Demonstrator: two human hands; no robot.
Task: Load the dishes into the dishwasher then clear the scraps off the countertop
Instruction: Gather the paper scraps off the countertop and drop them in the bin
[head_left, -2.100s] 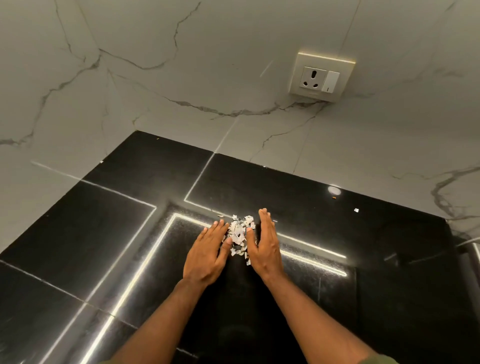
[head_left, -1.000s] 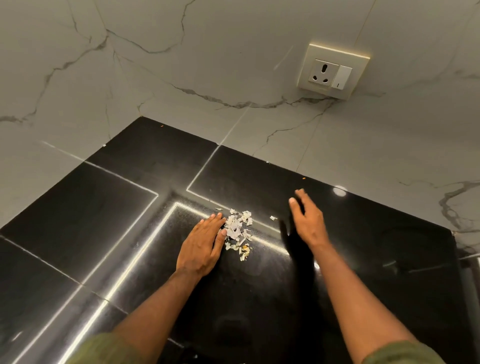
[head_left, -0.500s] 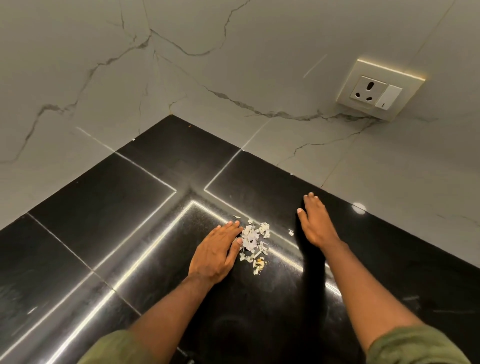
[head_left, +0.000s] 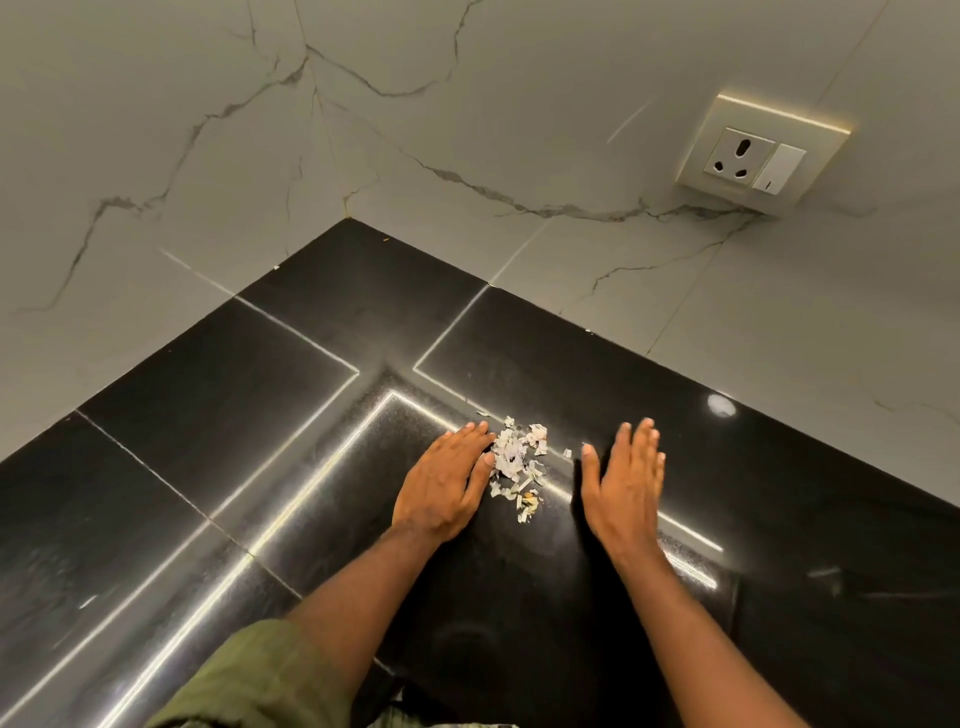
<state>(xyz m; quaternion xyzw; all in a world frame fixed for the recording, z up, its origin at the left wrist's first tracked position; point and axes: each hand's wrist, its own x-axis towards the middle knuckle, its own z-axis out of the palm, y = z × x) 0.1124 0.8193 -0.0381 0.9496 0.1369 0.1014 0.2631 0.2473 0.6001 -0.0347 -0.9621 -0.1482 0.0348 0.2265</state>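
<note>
A small heap of white paper scraps (head_left: 517, 460) lies on the glossy black countertop (head_left: 260, 415). My left hand (head_left: 444, 480) rests flat on the counter, its fingers touching the left side of the heap. To the right of the heap, my right hand (head_left: 623, 478) is flat and open with fingers straight, a short gap away from the scraps. One stray scrap (head_left: 568, 453) sits between the heap and my right thumb. Neither hand holds anything. No dishes or dishwasher are in sight.
White marble walls (head_left: 467, 130) meet in a corner behind the counter. A wall socket with a switch (head_left: 756, 156) is mounted at the upper right. Bright light strips reflect on the counter's surface.
My right hand, which swung out to the right away from the heap, has come back closer to the scraps. My left hand stayed against the heap. The camera view shifted left.
</note>
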